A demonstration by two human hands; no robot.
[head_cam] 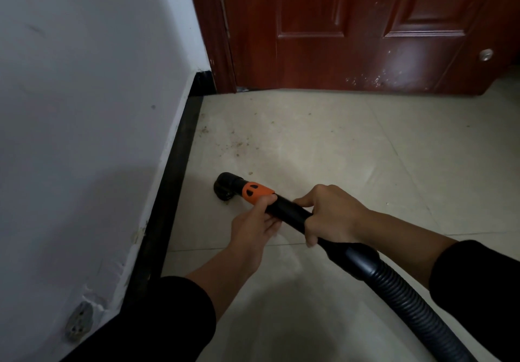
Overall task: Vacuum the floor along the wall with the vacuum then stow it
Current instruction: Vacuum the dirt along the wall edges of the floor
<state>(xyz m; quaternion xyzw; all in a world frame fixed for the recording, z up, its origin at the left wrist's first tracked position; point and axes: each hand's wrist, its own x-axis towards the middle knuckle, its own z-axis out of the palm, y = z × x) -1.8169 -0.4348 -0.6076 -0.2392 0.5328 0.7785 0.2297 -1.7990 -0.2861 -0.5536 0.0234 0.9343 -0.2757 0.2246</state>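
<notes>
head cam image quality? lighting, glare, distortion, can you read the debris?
Head view: dim, uneven light; dark shadow across the floor nearest the camera. Head view: glare patch on the door. Head view: wide-angle bend curves the baseboard. Head view: debris readable though soft; left hand and right hand gripping the vacuum tube look reasonably sharp.
</notes>
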